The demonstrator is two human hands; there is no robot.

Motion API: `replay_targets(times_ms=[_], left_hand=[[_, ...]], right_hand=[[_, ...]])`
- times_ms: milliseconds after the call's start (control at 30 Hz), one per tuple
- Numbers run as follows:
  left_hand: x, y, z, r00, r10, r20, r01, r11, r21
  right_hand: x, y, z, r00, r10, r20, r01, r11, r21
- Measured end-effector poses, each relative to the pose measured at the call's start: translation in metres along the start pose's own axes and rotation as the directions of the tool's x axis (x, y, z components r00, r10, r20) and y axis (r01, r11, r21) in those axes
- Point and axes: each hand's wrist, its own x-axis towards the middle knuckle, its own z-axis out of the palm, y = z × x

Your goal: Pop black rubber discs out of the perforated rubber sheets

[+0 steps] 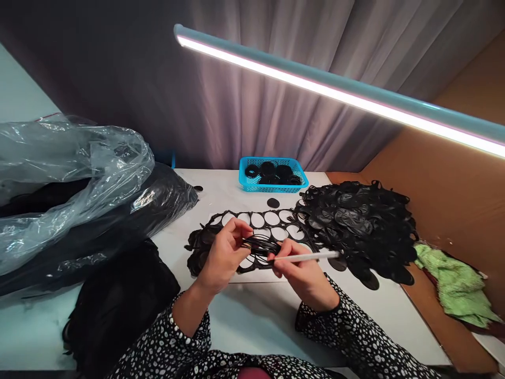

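Observation:
A bundle of thin black rings (pixel 260 243) is held up between my two hands over the table. My left hand (pixel 223 258) pinches its left side with thumb and fingers. At the right end of the bundle, my right hand (pixel 305 273) is closed around a slim white pen-like tool (pixel 325 255); its fingertips also meet the rings. The tool's dark tip lies by the fingers, and its white shaft points right. Below the hands lies a black sheet with rows of round holes (pixel 264 220), partly covered by them.
A blue basket (pixel 272 188) with black round pieces stands at the back. One black disc (pixel 273 202) lies before it. A heap of black pieces (pixel 355 226) is at right, beside a green cloth (pixel 453 284). Plastic bags (pixel 118 173) and a black pile (pixel 122 305) fill the left.

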Motion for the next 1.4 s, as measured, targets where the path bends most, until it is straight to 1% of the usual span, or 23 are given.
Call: replay_targets(times_ms=[33, 100, 133, 200, 300, 400, 500, 567, 633, 667, 700, 733, 767, 800, 833, 900, 967, 1000, 1033, 1133, 1233, 1333, 1400], left_hand=[[0.001, 0.000, 0.000, 0.993, -0.107, 0.048, 0.113, 0.981, -0.156], [0.002, 0.000, -0.001, 0.953, -0.265, 0.144, 0.302, 0.854, -0.424], [0.002, 0.000, -0.001, 0.936, -0.309, 0.165, 0.349, 0.779, -0.520], [0.003, 0.000, 0.000, 0.926, -0.345, 0.151, 0.357, 0.676, -0.645], [0.003, 0.002, 0.002, 0.929, -0.332, 0.164, 0.346, 0.623, -0.702], [0.003, 0.005, 0.004, 0.936, -0.295, 0.194, 0.339, 0.601, -0.724], [0.003, 0.006, 0.005, 0.941, -0.274, 0.199, 0.330, 0.612, -0.719], [0.004, 0.003, 0.003, 0.945, -0.263, 0.195, 0.324, 0.674, -0.664], [0.004, -0.004, -0.003, 0.953, -0.254, 0.166, 0.303, 0.815, -0.494], [0.004, -0.010, -0.008, 0.962, -0.236, 0.135, 0.269, 0.903, -0.334], [0.004, -0.017, -0.013, 0.976, -0.196, 0.096, 0.208, 0.970, -0.126], [0.004, -0.026, -0.018, 0.990, -0.126, 0.071, 0.116, 0.985, 0.124], [0.003, -0.035, -0.022, 0.997, -0.032, 0.075, 0.002, 0.930, 0.369], [0.002, -0.045, -0.026, 0.991, 0.064, 0.121, -0.121, 0.822, 0.557], [0.000, -0.055, -0.029, 0.968, 0.126, 0.216, -0.241, 0.693, 0.679], [-0.003, -0.071, -0.030, 0.903, 0.161, 0.399, -0.426, 0.459, 0.779], [-0.006, -0.081, -0.028, 0.847, 0.105, 0.522, -0.527, 0.304, 0.794], [-0.008, -0.084, -0.026, 0.831, 0.070, 0.552, -0.549, 0.260, 0.794], [-0.009, -0.086, -0.025, 0.822, 0.038, 0.568, -0.561, 0.233, 0.795], [-0.010, -0.087, -0.023, 0.818, -0.019, 0.575, -0.558, 0.211, 0.802], [-0.011, -0.086, -0.026, 0.819, -0.034, 0.572, -0.554, 0.211, 0.806], [-0.012, -0.086, -0.027, 0.815, -0.026, 0.579, -0.562, 0.204, 0.801], [-0.011, -0.086, -0.027, 0.810, -0.016, 0.586, -0.572, 0.197, 0.796]], right_hand=[[0.002, 0.001, 0.000, 0.997, 0.072, 0.002, -0.071, 0.984, 0.163], [0.007, 0.003, -0.002, 0.978, 0.201, 0.051, -0.202, 0.871, 0.448], [0.009, 0.004, -0.004, 0.966, 0.242, 0.087, -0.249, 0.797, 0.551], [0.011, 0.008, -0.008, 0.954, 0.265, 0.137, -0.285, 0.671, 0.684], [0.013, 0.013, -0.016, 0.951, 0.259, 0.168, -0.290, 0.566, 0.772], [0.015, 0.015, -0.020, 0.950, 0.270, 0.156, -0.280, 0.519, 0.808], [0.016, 0.016, -0.020, 0.950, 0.289, 0.122, -0.263, 0.523, 0.810], [0.016, 0.014, -0.017, 0.955, 0.284, 0.081, -0.238, 0.577, 0.781], [0.017, 0.008, -0.015, 0.962, 0.272, 0.033, -0.216, 0.678, 0.703], [0.018, 0.003, -0.014, 0.961, 0.275, 0.021, -0.225, 0.740, 0.634], [0.021, -0.003, -0.014, 0.960, 0.281, 0.014, -0.243, 0.802, 0.545], [0.025, -0.011, -0.015, 0.958, 0.286, 0.012, -0.262, 0.860, 0.437], [0.031, -0.020, -0.018, 0.959, 0.282, 0.009, -0.270, 0.910, 0.315], [0.040, -0.030, -0.021, 0.964, 0.265, 0.005, -0.262, 0.947, 0.188], [0.052, -0.040, -0.026, 0.972, 0.234, -0.002, -0.233, 0.970, 0.064], [0.083, -0.060, -0.040, 0.990, 0.137, -0.029, -0.140, 0.975, -0.172], [0.124, -0.079, -0.057, 0.996, 0.018, -0.093, -0.055, 0.911, -0.410], [0.145, -0.087, -0.065, 0.988, -0.057, -0.145, -0.033, 0.833, -0.552], [0.166, -0.093, -0.073, 0.970, -0.143, -0.195, -0.030, 0.730, -0.683], [0.218, -0.099, -0.087, 0.943, -0.242, -0.229, -0.040, 0.602, -0.797], [0.247, -0.082, -0.089, 0.957, -0.223, -0.187, -0.054, 0.497, -0.866], [0.256, -0.060, -0.087, 0.980, -0.156, -0.124, -0.054, 0.393, -0.918], [0.257, -0.052, -0.086, 0.987, -0.127, -0.103, -0.054, 0.341, -0.939]])
